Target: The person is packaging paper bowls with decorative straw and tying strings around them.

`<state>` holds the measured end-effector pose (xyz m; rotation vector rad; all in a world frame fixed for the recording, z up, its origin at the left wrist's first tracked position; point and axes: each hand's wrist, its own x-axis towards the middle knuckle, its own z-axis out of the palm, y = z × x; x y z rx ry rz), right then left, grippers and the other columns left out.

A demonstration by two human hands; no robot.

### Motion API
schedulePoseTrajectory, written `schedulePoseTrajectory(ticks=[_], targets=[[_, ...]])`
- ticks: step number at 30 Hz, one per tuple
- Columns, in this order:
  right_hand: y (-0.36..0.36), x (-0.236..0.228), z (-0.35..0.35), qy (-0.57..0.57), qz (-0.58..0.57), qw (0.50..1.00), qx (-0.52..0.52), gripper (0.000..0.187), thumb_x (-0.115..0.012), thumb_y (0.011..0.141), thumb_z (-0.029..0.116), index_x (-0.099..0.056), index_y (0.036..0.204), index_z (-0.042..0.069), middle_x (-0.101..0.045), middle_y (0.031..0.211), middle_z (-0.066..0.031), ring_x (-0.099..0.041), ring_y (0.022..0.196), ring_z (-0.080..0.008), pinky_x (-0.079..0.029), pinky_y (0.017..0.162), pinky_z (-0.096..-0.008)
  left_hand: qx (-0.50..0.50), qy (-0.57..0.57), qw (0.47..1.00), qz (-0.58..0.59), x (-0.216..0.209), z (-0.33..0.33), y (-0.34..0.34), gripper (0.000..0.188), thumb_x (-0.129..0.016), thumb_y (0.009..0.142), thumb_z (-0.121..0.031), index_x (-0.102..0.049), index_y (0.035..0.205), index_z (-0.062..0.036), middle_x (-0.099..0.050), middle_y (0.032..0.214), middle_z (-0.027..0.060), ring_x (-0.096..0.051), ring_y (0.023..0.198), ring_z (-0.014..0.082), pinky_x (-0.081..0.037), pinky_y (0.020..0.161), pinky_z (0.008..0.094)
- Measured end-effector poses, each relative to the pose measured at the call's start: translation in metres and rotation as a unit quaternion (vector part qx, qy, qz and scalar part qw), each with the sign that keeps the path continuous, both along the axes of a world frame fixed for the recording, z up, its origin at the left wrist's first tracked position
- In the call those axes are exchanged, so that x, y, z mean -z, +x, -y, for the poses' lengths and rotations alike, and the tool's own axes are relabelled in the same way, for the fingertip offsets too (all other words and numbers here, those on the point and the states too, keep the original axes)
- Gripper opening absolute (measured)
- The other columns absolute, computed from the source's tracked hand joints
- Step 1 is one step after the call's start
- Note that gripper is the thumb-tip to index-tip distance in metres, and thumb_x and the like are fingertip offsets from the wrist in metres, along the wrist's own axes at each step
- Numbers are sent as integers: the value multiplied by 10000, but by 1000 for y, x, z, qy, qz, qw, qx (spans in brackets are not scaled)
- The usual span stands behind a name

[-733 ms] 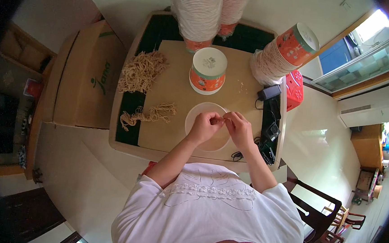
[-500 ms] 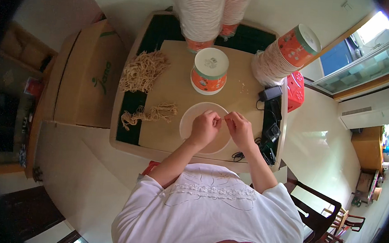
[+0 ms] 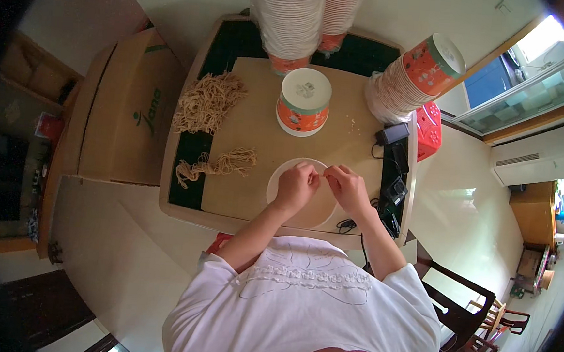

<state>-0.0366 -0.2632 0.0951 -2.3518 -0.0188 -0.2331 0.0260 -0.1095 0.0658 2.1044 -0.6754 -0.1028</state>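
My left hand (image 3: 298, 186) and my right hand (image 3: 348, 190) meet above a round white tub (image 3: 279, 199) near the table's front edge. Both are closed, fingertips pinched and almost touching. Between them runs a short, thin string, hard to make out at this size. The forearms and hands cover much of the tub. Left of my hands lies a bundle of beige string (image 3: 221, 164), and farther back a larger tangled heap of the same string (image 3: 210, 103). Beyond the tub, an orange-patterned paper bucket (image 3: 303, 115) stands upside down, its pale base upward.
Tall wrapped stacks of paper buckets (image 3: 287, 23) stand at the back, and another stack (image 3: 414, 77) leans at the right. Black adapters and cables (image 3: 395, 177) line the right edge. A large cardboard box (image 3: 126, 113) is to the left; a red stool (image 3: 428, 130) is beyond the table's right side.
The white tub has shifted slightly right and toward me under my hands. My hands stay pinched close together, with only a slight shift. The other things on the table keep their places.
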Motion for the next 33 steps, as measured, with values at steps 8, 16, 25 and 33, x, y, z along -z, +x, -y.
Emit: schedulePoseTrajectory(ticks=[8, 16, 25, 33], targets=[[-3, 16, 6, 65, -57, 995, 52, 238, -596, 813, 69, -466, 1012, 59, -549, 650, -154, -579, 602, -326, -449, 547, -406, 10, -36, 996, -86, -14, -8, 1, 76, -666, 753, -100, -641, 740, -29, -623, 682, 122, -620, 636, 280, -477, 570, 354], [0, 17, 7, 171, -65, 981, 63, 243, -600, 803, 17, -464, 999, 62, -490, 602, -96, -492, 517, -193, -405, 499, -319, 12, -42, 994, -96, 15, -10, -3, 93, -655, 751, -91, -617, 727, -8, -612, 664, 141, -611, 607, 276, -472, 561, 352], [-6, 20, -2, 155, -56, 983, 82, 225, -601, 801, 13, -492, 990, 67, -468, 594, -69, -480, 520, -151, -404, 502, -289, 13, -16, 992, -122, 23, -8, -4, 44, -625, 736, -74, -614, 725, -33, -607, 682, 149, -613, 640, 298, -473, 578, 365], [-4, 28, 1, 103, -10, 992, 71, 225, -586, 789, 19, -519, 998, 65, -491, 613, -114, -498, 526, -229, -418, 518, -326, 53, -60, 987, -141, -16, -8, -20, 115, -593, 806, -111, -588, 747, -12, -592, 689, 146, -584, 607, 297, -439, 549, 372]])
